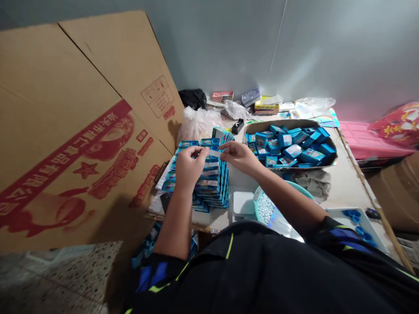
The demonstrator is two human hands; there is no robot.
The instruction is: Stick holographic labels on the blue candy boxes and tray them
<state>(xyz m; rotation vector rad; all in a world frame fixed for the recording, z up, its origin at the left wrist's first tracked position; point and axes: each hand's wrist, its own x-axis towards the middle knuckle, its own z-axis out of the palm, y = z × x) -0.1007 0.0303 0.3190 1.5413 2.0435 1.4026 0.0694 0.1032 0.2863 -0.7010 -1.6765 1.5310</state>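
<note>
Left hand (190,165) and right hand (240,158) pinch a strip (214,153) at opposite ends, apparently for straightness, above packs (209,190) near the bench's (349,176) front-left corner.

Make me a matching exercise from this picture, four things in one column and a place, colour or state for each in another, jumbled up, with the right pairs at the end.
Column one
1. Pale strip
2. Turquoise bowl
3. Open carton
4. Large cardboard

Column two
A. Filled with small blue boxes
B. Brown with red printing, beyond the left hand
C. Between the left hand and the right hand
D. Holds small white pellets

Right pairs: 1-C, 2-D, 3-A, 4-B
</note>
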